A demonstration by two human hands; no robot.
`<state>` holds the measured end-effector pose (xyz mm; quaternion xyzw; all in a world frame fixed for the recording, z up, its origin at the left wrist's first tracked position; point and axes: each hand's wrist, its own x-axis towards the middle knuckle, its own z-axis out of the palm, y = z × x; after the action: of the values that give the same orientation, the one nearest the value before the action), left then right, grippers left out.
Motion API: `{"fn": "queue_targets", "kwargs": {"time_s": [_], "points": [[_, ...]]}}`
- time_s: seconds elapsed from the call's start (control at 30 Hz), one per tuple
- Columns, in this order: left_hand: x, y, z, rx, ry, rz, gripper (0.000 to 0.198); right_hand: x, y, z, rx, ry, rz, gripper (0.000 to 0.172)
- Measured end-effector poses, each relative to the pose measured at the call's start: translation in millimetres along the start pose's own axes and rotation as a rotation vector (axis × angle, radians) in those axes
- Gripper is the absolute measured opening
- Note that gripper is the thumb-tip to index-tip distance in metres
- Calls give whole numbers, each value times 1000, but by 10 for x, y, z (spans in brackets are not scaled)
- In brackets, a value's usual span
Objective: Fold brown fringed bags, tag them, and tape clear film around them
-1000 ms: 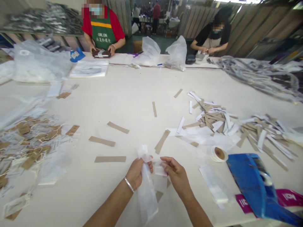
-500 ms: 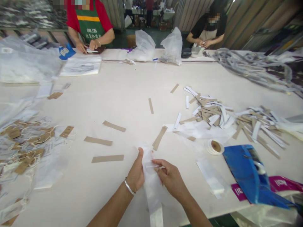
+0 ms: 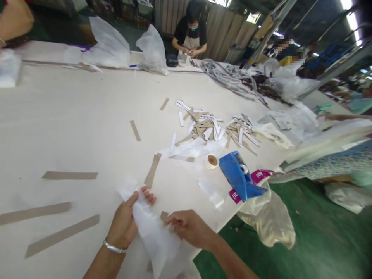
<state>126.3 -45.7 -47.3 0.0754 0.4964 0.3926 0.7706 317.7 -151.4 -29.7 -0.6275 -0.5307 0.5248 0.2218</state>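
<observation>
My left hand (image 3: 128,217) has its thumb and fingers around a thin, translucent white plastic bag (image 3: 158,242), which hangs slanting toward the table's front edge. My right hand (image 3: 190,228) is at the bag's right side with fingers curled together and slightly blurred; what the fingertips hold is hidden. Just beyond them shows the end of a grey-brown card strip (image 3: 164,216); whether they touch it I cannot tell. Ahead of my left hand lie overlapping card strips (image 3: 152,170). Several more strips, one of them a long card strip (image 3: 69,175), lie to the left.
A heap of card strips (image 3: 206,126) lies beyond, with a tape roll (image 3: 212,161) and a blue tape dispenser (image 3: 238,176) at right. Plastic bags (image 3: 152,48) stand at the far edge, where a co-worker (image 3: 190,35) handles something. Green floor (image 3: 316,236) shows beyond the table edge.
My view has swung right. The plastic piece, a narrow strip before, now spreads wider. My right hand has moved down along its right side, while my left keeps hold.
</observation>
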Motion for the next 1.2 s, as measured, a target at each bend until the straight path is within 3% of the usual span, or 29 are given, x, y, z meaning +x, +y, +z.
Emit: {"fn": "queue_targets", "kwargs": {"time_s": [0.13, 0.17, 0.23, 0.3, 0.43, 0.67, 0.83, 0.93, 1.03, 1.2], "points": [[26, 19, 23, 16, -66, 46, 20, -155, 428, -652, -436, 591, 169, 30], [20, -8, 53, 33, -84, 37, 19, -165, 519, -774, -566, 693, 193, 30], [-5, -90, 140, 68, -127, -3, 20, -160, 661, -922, -727, 770, 240, 33], [-35, -191, 246, 93, -171, -46, 24, -138, 745, -955, -722, 735, 326, 35], [-50, -364, 427, 115, -235, -67, 31, -101, 754, -900, -458, 669, 437, 28], [82, -561, 590, 181, -279, -45, 32, -106, 377, -806, 175, 588, 139, 31], [69, -658, 652, 139, -309, -73, 39, 40, 64, -562, 483, 390, 128, 33], [11, -667, 657, 115, -374, -109, 50, 184, -43, -372, 466, 306, 138, 31], [-29, -658, 625, 132, -427, -107, 59, 314, -54, -233, 253, 374, 100, 33], [-43, -630, 568, 185, -499, -51, 55, 426, -50, -158, -145, 432, 49, 27]]}}
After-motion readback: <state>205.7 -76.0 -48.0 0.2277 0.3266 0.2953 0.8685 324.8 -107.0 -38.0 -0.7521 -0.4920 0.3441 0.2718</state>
